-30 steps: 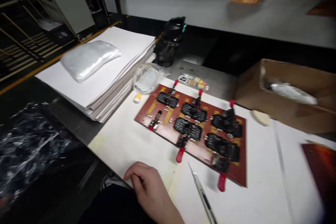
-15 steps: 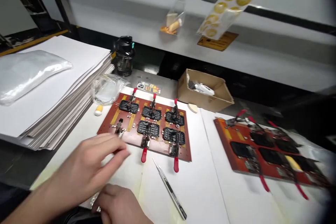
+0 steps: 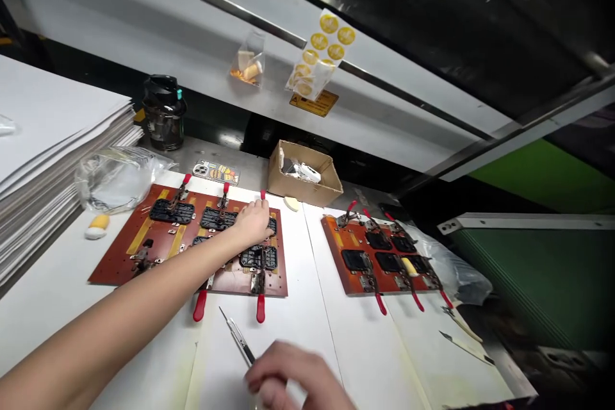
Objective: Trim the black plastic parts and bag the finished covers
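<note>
Touching jig board [image 3: 115, 262], left hand [image 3: 252, 221] atop

Left hand [image 3: 252, 221] stretched far forward, right hand [image 3: 293, 377] curled close in.

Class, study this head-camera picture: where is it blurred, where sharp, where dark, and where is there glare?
Head view: the right hand is motion-blurred; the left hand on the red board is sharp; the lower right corner is dark; the clear plastic bag glints.
</note>
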A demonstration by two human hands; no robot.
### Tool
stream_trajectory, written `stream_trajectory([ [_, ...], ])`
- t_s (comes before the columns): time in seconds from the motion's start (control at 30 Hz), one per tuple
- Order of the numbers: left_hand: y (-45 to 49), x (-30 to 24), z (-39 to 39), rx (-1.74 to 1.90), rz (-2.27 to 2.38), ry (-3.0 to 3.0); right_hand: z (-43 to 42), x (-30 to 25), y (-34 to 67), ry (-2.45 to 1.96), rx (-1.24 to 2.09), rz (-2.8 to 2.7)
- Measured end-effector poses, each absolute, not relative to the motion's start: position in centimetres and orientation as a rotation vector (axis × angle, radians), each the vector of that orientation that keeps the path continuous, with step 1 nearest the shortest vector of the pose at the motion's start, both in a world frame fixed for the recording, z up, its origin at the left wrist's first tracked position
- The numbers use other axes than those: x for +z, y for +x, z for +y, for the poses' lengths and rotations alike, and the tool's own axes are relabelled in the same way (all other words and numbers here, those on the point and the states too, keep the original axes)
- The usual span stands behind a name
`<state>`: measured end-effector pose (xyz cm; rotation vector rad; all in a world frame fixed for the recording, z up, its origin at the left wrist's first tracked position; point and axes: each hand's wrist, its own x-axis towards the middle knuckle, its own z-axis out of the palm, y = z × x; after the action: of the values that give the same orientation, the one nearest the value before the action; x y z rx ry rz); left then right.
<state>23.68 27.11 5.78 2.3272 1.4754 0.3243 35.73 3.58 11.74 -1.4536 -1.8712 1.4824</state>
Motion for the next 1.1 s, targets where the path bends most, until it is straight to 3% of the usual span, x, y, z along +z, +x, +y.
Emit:
stream_trajectory([
  [0.1,24.1,4.9,26.6,0.384,1.524,2.334,10.3,13.5,37.2,-1.569,1.216,-1.532],
  [0.2,24.5,4.6,26.4,0.423,1.583,2.318,19.4,11.3,37.3,-1.664,0.981,-1.424],
  [0.43,23.6,5.6,26.2,0.358,1.566,2.284,32.6,6.6,35.2,-1.796,1.017,-1.383],
  [0.83,22.7,6.8,26.1,0.229,1.535,2.227,33.9,8.7,37.1,-1.727,1.223,-1.401],
  [1.03,21.2,10.0,24.5,0.356,1.512,2.209,26.7,12.6,41.6,-1.842,0.932,-1.344],
  [1.1,20.3,11.3,22.5,0.416,1.512,2.154,22.2,12.7,41.0,-1.868,0.973,-1.404],
])
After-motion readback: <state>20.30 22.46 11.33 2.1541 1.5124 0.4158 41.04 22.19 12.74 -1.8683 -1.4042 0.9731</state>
